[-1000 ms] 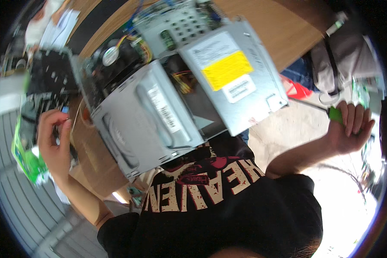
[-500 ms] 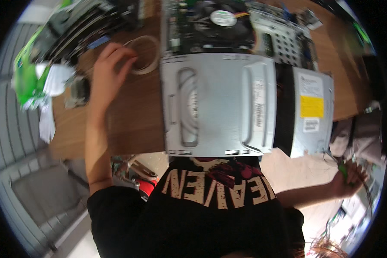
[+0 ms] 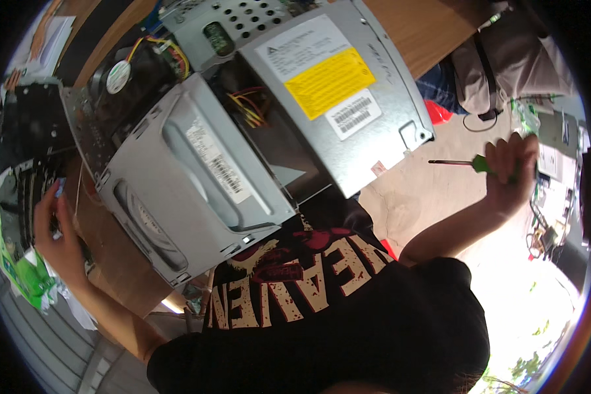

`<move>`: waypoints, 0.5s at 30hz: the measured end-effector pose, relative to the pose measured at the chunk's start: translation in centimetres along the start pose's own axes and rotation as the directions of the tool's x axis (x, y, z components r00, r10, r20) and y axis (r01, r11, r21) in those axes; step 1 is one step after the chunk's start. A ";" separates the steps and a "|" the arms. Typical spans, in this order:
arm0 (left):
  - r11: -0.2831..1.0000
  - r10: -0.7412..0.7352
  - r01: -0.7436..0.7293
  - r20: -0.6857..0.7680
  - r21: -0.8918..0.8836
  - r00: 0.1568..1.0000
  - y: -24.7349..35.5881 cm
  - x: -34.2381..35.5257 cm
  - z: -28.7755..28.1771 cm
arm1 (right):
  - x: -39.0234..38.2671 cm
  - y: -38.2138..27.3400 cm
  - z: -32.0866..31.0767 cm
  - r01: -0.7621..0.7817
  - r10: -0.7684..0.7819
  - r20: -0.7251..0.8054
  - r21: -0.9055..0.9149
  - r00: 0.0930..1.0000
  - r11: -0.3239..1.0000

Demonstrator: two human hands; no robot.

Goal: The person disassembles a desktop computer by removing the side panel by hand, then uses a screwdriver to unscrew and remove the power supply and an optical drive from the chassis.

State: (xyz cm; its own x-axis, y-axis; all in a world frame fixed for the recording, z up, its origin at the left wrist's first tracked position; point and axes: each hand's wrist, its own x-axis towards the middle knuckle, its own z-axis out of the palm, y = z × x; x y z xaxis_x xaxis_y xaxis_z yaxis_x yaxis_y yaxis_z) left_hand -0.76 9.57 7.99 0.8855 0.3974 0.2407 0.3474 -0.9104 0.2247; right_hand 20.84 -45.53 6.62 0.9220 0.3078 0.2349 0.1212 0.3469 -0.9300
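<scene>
Head view: an opened metal computer case sits slantwise in front of the person, its near edge close to the black shirt. A grey metal cover fills its near left part, and a silver drive with a yellow label lies to the right, with a dark gap and thin coloured wires between them. Farther off are a fan and a plate with round holes.

The right hand is closed around the green handle of a screwdriver; the shaft points left, its tip near the drive's right corner but apart from it. The left hand is off the case's left side, thumb and forefinger bent toward each other. A small blue thing shows at the fingertips; whether they pinch it, or anything else, cannot be told.

Dark parts crowd the left, with a green bag nearer. The far edge of the case is cut off, and the deep inside is too dark to read.

The wooden table shows left of the case and at the far right. Beyond its right edge are a grey bag and a pale floor, washed out by bright light at the near right.
</scene>
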 end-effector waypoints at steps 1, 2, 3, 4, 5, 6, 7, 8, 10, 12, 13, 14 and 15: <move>0.997 0.045 -0.048 -0.055 -0.057 0.998 1.9 0.6 -0.6 | 0.0 0.2 0.5 -0.034 0.047 0.062 -0.195 0.997 0.980; 0.991 0.080 -0.092 -0.113 -0.101 0.990 4.1 1.0 -1.3 | -0.1 1.0 1.2 -0.059 0.086 0.055 -0.385 0.995 0.921; 0.980 0.144 -0.143 -0.004 -0.137 0.990 6.0 2.1 -1.7 | -0.3 1.7 2.3 -0.109 0.114 -0.016 -0.448 0.993 0.888; 0.966 0.209 -0.189 0.103 -0.179 0.972 8.0 3.2 -1.7 | -0.2 2.5 3.2 -0.111 0.104 -0.043 -0.531 0.994 0.840; 0.919 0.351 -0.318 0.116 -0.234 0.929 11.5 4.3 -1.4 | 0.0 3.2 4.0 -0.066 0.085 0.004 -0.596 0.996 0.800; 0.853 0.485 -0.438 0.124 -0.284 0.865 15.2 5.6 -0.4 | 0.1 4.0 4.7 -0.017 0.064 0.049 -0.644 0.997 0.765; 0.791 0.590 -0.536 0.134 -0.297 0.796 17.9 7.0 1.8 | 0.0 5.1 5.0 0.018 0.046 0.078 -0.673 0.996 0.740; 0.717 0.685 -0.626 0.141 -0.307 0.715 20.2 8.4 3.2 | -0.3 5.7 5.3 0.021 0.046 0.082 -0.671 0.996 0.741; 0.530 0.838 -0.804 0.023 -0.271 0.545 22.3 9.7 6.3 | -1.0 6.1 5.8 0.008 0.058 0.085 -0.626 0.995 0.780; 0.504 0.856 -0.813 0.047 -0.292 0.514 25.2 8.9 7.5 | -1.9 6.7 5.7 -0.014 0.070 0.073 -0.583 0.995 0.812; 0.483 0.871 -0.826 0.063 -0.290 0.487 26.7 8.3 8.0 | -2.5 6.8 5.5 -0.032 0.072 0.043 -0.598 0.996 0.801; 0.524 0.850 -0.822 0.084 -0.223 0.520 28.0 7.3 8.2 | -3.1 7.0 5.1 -0.077 0.103 0.013 -0.580 0.995 0.811; 0.563 0.826 -0.812 0.103 -0.152 0.554 28.8 6.7 8.3 | -3.7 6.9 4.6 -0.119 0.131 -0.018 -0.559 0.991 0.821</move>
State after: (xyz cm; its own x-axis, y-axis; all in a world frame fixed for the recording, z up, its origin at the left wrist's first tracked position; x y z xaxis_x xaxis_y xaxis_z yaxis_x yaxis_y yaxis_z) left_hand 17.72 -14.96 8.23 0.8091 -0.5441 0.2220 -0.5705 -0.8179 0.0746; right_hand 16.55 -40.22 0.61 0.9365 0.3343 0.1058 0.1953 -0.2468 -0.9492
